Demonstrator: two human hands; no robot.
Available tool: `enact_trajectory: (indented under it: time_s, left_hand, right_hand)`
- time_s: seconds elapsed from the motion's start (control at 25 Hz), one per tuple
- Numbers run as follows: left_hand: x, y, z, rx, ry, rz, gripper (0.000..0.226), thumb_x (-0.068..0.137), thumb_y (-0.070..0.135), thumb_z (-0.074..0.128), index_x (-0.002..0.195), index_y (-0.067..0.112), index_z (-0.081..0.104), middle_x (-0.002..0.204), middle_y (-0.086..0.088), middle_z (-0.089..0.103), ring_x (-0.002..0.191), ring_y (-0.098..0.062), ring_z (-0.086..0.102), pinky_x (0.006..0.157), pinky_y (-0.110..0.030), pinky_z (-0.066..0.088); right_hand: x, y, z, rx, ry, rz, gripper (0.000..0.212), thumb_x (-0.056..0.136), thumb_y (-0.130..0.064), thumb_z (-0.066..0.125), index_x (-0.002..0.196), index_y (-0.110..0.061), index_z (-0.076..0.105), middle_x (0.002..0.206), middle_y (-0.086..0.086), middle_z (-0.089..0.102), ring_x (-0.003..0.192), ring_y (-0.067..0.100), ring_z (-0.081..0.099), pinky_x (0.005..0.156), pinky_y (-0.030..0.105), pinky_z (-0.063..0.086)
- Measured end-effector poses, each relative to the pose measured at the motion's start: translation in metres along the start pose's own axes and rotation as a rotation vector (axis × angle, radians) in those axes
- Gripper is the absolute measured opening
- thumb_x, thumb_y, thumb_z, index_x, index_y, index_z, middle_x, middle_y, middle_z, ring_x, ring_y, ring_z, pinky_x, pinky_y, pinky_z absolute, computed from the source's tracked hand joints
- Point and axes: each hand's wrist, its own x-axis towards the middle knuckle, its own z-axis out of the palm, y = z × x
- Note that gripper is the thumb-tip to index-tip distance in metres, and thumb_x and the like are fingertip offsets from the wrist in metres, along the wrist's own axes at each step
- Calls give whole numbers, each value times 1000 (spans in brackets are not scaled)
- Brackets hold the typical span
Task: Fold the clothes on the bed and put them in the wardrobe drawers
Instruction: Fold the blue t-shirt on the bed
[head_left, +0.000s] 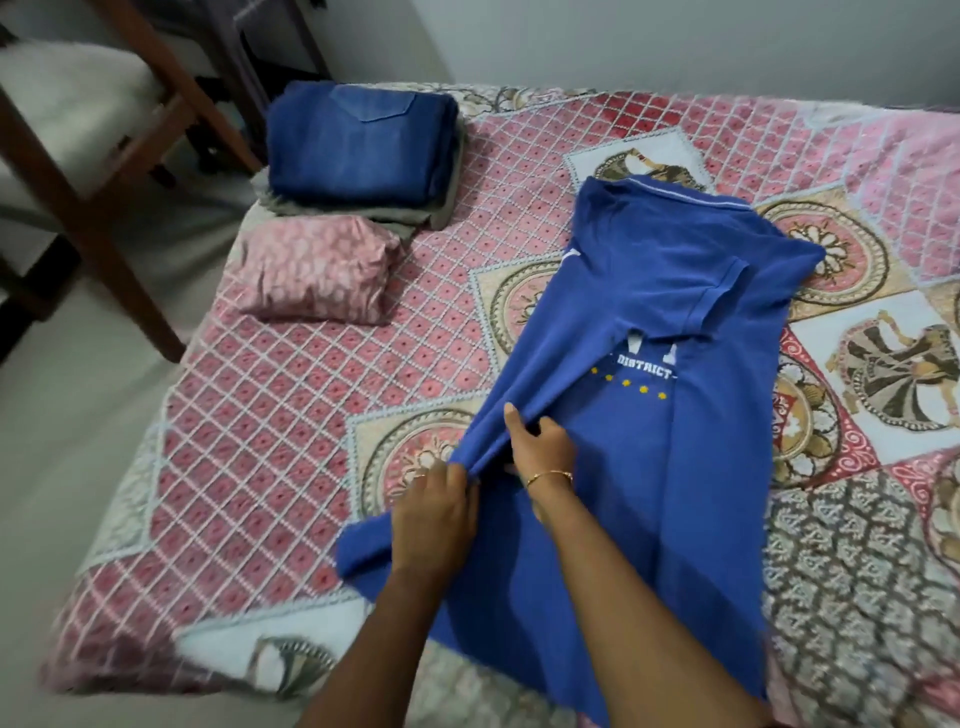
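A blue polo shirt (670, 291) with white "DISTRICT" lettering and yellow stars lies spread on the patterned bed (291, 415), collar toward the far side, one sleeve folded onto its back. My left hand (434, 512) pinches the shirt's left side edge and lifts it into a ridge. My right hand (540, 441), with a thin gold bangle on the wrist, grips the same raised fold just to the right. Folded blue jeans (358, 145) sit on a folded grey garment (441, 208) at the bed's far left corner. A folded pink patterned garment (317, 270) lies in front of them.
A wooden chair (130, 171) with a pale cushion stands on the floor left of the bed. The bedspread's left edge (130, 525) drops to a light floor. A white wall runs behind the bed.
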Motion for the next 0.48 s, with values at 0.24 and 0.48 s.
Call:
enact_trajectory:
  time_s: [0.24, 0.48]
  left_hand:
    - [-49, 20, -17, -146, -161, 207, 33, 66, 38, 39, 94, 22, 46, 59, 6, 59, 39, -13, 54, 30, -23, 26]
    - [-74, -3, -21, -259, -86, 204, 16, 79, 29, 43, 93, 22, 46, 70, 3, 62, 54, -16, 58, 45, -25, 37]
  right_hand:
    - [-26, 23, -7, 510, 116, 179, 23, 86, 5, 51, 69, -10, 54, 75, 7, 56, 75, 22, 50, 60, 28, 39]
    - [-58, 53, -12, 476, -293, 369, 15, 91, -1, 50, 93, -15, 56, 88, 7, 63, 76, 23, 59, 70, 36, 49]
